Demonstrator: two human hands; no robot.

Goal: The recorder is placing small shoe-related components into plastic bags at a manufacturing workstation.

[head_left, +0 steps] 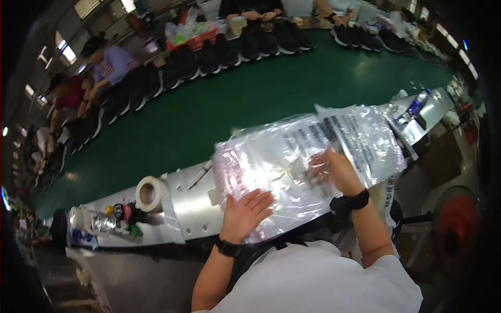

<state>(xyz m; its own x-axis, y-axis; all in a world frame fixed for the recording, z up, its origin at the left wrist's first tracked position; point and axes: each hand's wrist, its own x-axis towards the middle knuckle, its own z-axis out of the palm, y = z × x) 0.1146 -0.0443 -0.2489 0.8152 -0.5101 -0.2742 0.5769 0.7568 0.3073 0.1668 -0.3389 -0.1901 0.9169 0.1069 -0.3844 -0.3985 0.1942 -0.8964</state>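
Observation:
A stack of clear plastic bags (292,161) with dark print and a pinkish left edge lies across the metal ledge in front of me. My left hand (247,215) is at the stack's near left edge, palm showing, fingers stretched out, holding nothing. Over the stack's right part is my right hand (336,169), its fingers pointing left and spread. Glossy film and some blur partly veil those fingertips, so whether they are under the top film is unclear.
A green conveyor belt (209,115) runs beyond the ledge, with a row of black shoes (209,58) along its far side. On the ledge are a tape roll (148,193), a pen (200,175) and a clear jar (94,221). Several people work across the belt.

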